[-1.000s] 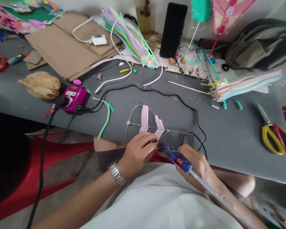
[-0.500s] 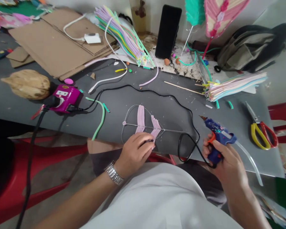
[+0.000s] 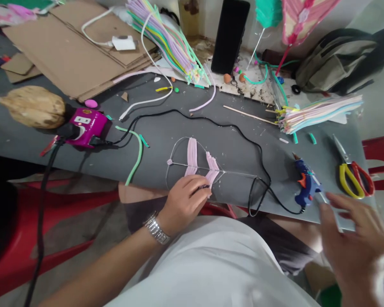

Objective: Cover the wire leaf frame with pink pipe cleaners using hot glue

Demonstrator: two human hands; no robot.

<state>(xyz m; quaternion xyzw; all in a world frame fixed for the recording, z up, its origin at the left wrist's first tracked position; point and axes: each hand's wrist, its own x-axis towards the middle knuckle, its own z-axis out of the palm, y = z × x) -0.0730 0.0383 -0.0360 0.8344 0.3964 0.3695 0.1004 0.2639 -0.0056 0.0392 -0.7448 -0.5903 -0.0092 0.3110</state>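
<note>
A leaf-shaped wire frame [image 3: 170, 162] with a long stem lies near the table's front edge. Two bands of pink pipe cleaners [image 3: 192, 153] cross it. My left hand [image 3: 188, 194], with a metal watch on the wrist, has its fingers closed on the lower end of the right-hand pink band; the fingertips partly hide what they grip. To the right, a blue glue gun [image 3: 307, 183] with an orange trigger rests on the table, a clear glue stick in its back. My right hand [image 3: 355, 238] is just beside it, fingers apart, holding nothing.
Yellow-and-red-handled scissors [image 3: 355, 175] lie at the right edge. A black cord [image 3: 211, 123] runs from the purple power adapter [image 3: 88, 128] across the table to the glue gun. Bundles of pipe cleaners [image 3: 323, 113], cardboard [image 3: 73, 55] and an upright phone [image 3: 230, 38] stand farther back.
My right hand has let go of the glue gun, which now lies on the table farther right, and has drawn back toward the lower right. The left hand keeps its place at the frame.
</note>
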